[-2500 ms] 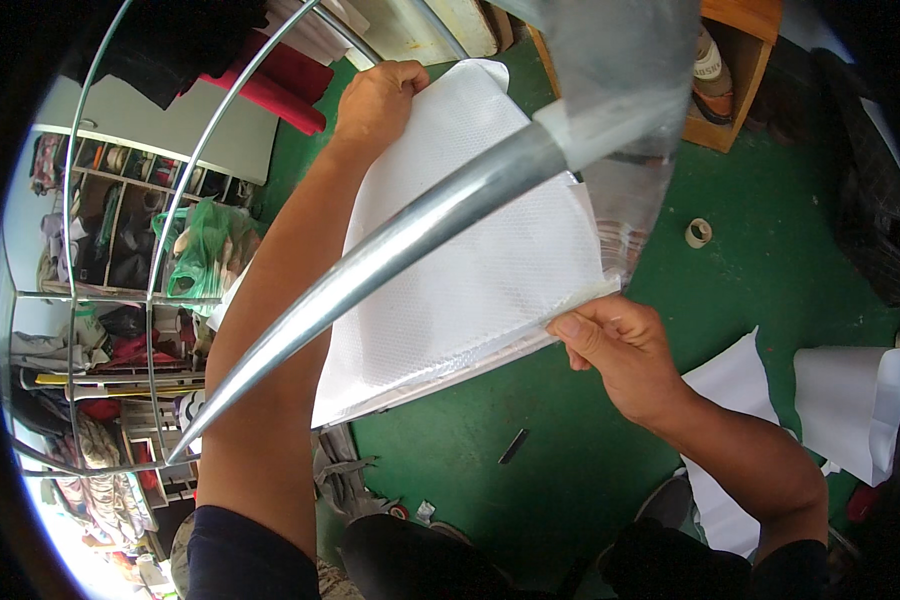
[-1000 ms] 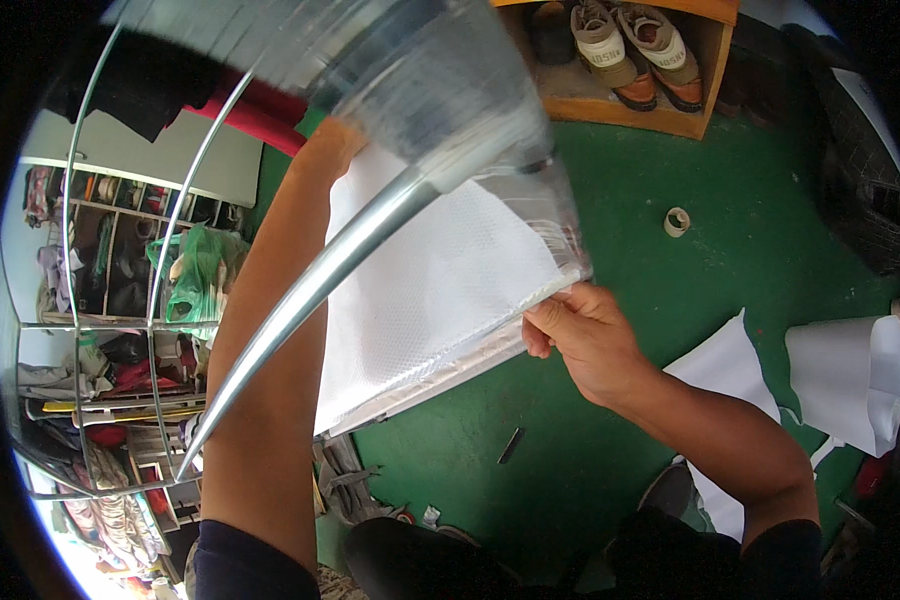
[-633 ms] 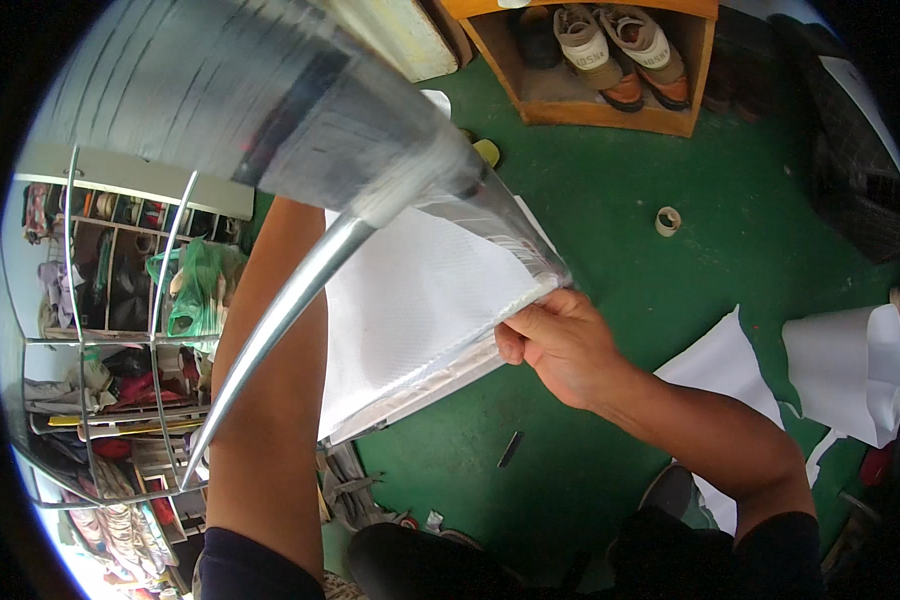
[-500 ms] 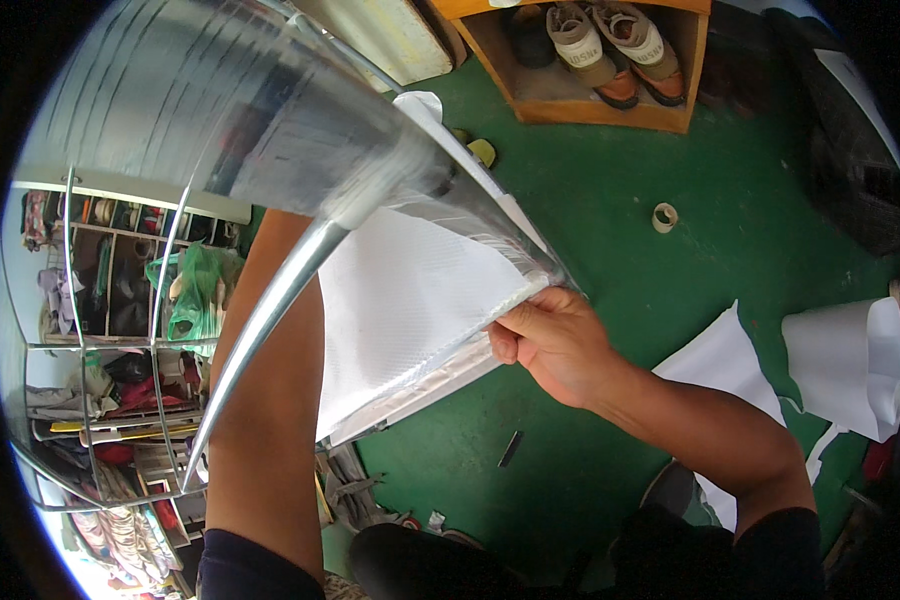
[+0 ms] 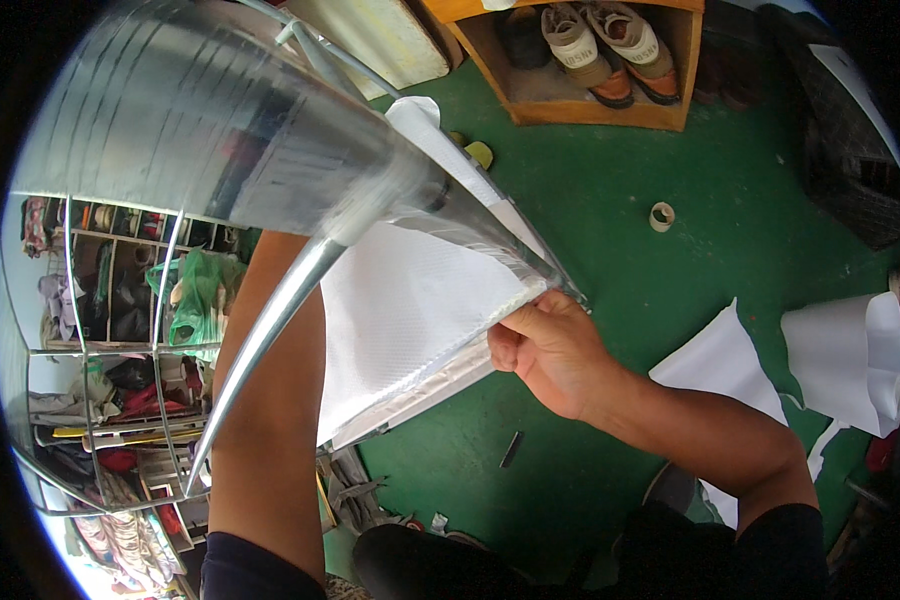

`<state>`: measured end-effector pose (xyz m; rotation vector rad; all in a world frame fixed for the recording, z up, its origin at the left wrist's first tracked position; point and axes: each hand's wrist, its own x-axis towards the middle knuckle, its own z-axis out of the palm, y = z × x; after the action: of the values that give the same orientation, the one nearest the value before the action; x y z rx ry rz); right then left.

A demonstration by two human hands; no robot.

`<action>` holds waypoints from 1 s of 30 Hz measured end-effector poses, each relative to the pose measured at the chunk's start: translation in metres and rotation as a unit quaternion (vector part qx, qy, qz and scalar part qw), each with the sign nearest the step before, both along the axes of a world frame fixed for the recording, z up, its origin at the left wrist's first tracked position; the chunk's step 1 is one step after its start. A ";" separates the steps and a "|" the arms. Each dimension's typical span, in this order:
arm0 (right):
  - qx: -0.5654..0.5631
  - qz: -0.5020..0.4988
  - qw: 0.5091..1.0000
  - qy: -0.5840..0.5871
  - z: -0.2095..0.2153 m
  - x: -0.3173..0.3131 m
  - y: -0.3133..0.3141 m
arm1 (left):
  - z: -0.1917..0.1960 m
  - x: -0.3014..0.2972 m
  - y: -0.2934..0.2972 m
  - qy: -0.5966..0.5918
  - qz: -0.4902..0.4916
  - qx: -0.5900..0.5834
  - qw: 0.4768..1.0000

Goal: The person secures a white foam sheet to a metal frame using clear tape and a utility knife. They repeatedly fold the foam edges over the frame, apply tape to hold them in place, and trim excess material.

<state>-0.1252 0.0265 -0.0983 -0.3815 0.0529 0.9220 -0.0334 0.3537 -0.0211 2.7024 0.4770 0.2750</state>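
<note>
- One right hand (image 5: 555, 350) is in view, closed on the lower right corner of a stack of white sheets (image 5: 410, 310), thumb on top and fingers underneath.
- The left hand is hidden: the left forearm (image 5: 270, 400) runs up behind a shiny curved metal sheet (image 5: 200, 130), so I cannot tell what that hand grips or how it is set.
- The stack of white sheets is one bundle, textured like woven fabric, with a clear plastic layer along its upper edge; it slants from the right hand up toward the hidden left hand, held off the green floor (image 5: 610, 200).
- One bright metal tube (image 5: 270, 340) crosses in front of the left forearm.
- Right of the right hand, three loose white pieces (image 5: 840, 360) lie on the floor.
- Beyond the right hand sit one tape roll (image 5: 661, 216) and one wooden shoe shelf (image 5: 590, 60) holding one pair of light sneakers (image 5: 610, 45).
- Below the right hand lies one small dark stick (image 5: 511, 449).
</note>
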 end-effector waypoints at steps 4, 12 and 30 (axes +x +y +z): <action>0.025 -0.012 0.999 0.044 -0.001 -0.002 0.000 | 0.003 0.003 0.002 0.012 0.001 -0.007 1.000; 0.052 -0.010 0.995 0.080 0.000 -0.002 -0.001 | 0.010 0.005 0.009 0.032 0.007 -0.013 0.999; 0.115 0.024 0.992 0.055 0.004 -0.005 -0.023 | 0.019 0.014 0.016 0.068 0.012 -0.008 0.998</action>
<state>-0.1299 0.0033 -0.0946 -0.1184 0.0374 0.9843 -0.0191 0.3694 -0.0016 2.7124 0.5483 0.0936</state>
